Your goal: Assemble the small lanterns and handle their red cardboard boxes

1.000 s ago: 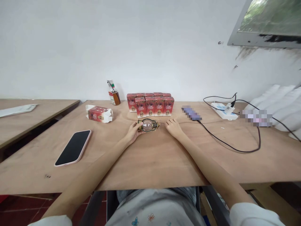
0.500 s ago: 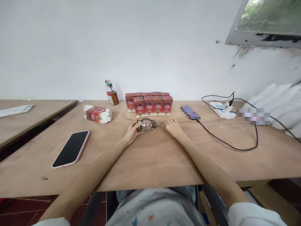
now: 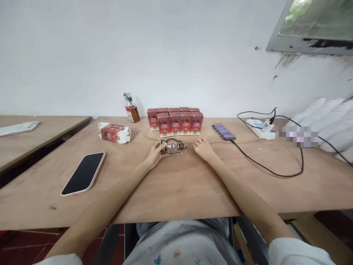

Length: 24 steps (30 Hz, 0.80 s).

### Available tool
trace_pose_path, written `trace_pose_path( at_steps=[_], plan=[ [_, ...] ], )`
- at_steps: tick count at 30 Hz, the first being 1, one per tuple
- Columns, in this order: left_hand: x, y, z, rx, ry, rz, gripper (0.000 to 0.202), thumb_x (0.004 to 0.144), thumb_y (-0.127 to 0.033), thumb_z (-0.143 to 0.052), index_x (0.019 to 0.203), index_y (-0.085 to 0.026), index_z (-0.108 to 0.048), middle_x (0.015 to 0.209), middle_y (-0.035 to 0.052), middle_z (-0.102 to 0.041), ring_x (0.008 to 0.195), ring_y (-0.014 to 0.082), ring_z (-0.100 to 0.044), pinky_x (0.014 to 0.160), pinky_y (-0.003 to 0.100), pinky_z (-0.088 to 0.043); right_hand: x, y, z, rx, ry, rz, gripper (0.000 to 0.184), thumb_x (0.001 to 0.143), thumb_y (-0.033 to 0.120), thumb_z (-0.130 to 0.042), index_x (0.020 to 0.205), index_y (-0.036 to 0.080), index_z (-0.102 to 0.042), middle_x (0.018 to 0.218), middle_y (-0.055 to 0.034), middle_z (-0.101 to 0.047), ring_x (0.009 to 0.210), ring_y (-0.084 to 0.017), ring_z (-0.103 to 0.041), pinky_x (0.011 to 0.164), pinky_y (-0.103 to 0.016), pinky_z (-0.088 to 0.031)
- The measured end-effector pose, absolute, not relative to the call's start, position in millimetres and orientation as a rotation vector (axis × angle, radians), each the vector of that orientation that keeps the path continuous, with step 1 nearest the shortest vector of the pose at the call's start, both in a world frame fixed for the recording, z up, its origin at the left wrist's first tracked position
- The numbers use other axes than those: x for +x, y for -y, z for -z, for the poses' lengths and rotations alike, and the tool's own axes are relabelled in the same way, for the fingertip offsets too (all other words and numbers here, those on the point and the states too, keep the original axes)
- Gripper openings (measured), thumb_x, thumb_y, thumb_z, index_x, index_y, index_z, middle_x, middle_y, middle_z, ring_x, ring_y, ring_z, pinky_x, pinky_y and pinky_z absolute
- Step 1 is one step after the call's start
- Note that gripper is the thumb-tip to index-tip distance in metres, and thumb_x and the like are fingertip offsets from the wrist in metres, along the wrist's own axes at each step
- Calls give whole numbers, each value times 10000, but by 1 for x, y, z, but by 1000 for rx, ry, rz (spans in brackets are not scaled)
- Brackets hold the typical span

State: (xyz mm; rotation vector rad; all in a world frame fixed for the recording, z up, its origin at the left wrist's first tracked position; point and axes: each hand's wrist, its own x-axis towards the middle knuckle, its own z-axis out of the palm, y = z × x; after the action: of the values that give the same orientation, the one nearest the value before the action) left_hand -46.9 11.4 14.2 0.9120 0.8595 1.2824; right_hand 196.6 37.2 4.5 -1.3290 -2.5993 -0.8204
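A small bronze-coloured lantern (image 3: 173, 146) with a clear glass globe lies on its side on the wooden table (image 3: 176, 191). My left hand (image 3: 156, 155) is closed around its base, at the left end. Past the lantern's top, on the right, a thin wire handle (image 3: 189, 144) sticks out. My right hand (image 3: 203, 149) is at the far end of this wire, fingers bent and pressed together on it. Just behind the lantern, several red printed boxes (image 3: 175, 124) stand upright in two rows.
An opened red box (image 3: 113, 133) lies at the left, with a phone (image 3: 84, 173) nearer me. A bottle of brown liquid (image 3: 132, 112) stands by the wall. On the right are a blurred phone-like device (image 3: 223, 131), a power strip (image 3: 259, 129) and a black cable (image 3: 271, 170).
Both hands and the lantern stay almost where they were. The view has shifted very slightly.
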Motion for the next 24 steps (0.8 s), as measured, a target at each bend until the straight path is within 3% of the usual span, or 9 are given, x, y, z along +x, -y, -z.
trace_pose_path(
  at_steps=[6, 13, 17, 24],
  plan=[
    [-47, -11, -14, 903, -859, -1285, 358, 616, -292, -751, 870, -148, -544, 859, 24, -600, 733, 126, -591, 635, 303, -566, 199, -37, -6, -1311, 2436, 509, 177, 817, 106, -483, 818, 90, -659, 836, -144, -675, 867, -243, -555, 791, -364, -358],
    [-47, -13, -13, 907, -868, -1280, 376, 605, -302, -753, 877, -153, -541, 863, 21, -595, 717, 122, -590, 616, 288, -562, 189, -38, 7, -1169, 1223, -861, 92, 733, 239, -619, 704, 152, -613, 661, -22, -636, 624, -135, -579, 669, -290, -485],
    [-47, -12, -14, 905, -859, -1285, 352, 617, -296, -744, 866, -147, -545, 872, 27, -594, 729, 123, -589, 630, 305, -568, 185, -42, 12, -1143, 1021, -1045, 143, 738, 247, -636, 657, 148, -572, 600, -23, -623, 579, -119, -606, 626, -278, -546],
    [-47, -11, -14, 911, -858, -1292, 349, 616, -292, -750, 859, -149, -546, 861, 22, -592, 710, 113, -582, 619, 295, -567, 189, -42, 8, -1109, 898, -1179, 77, 760, 134, -616, 703, 147, -566, 641, -38, -650, 643, -126, -654, 730, -296, -584]
  ],
)
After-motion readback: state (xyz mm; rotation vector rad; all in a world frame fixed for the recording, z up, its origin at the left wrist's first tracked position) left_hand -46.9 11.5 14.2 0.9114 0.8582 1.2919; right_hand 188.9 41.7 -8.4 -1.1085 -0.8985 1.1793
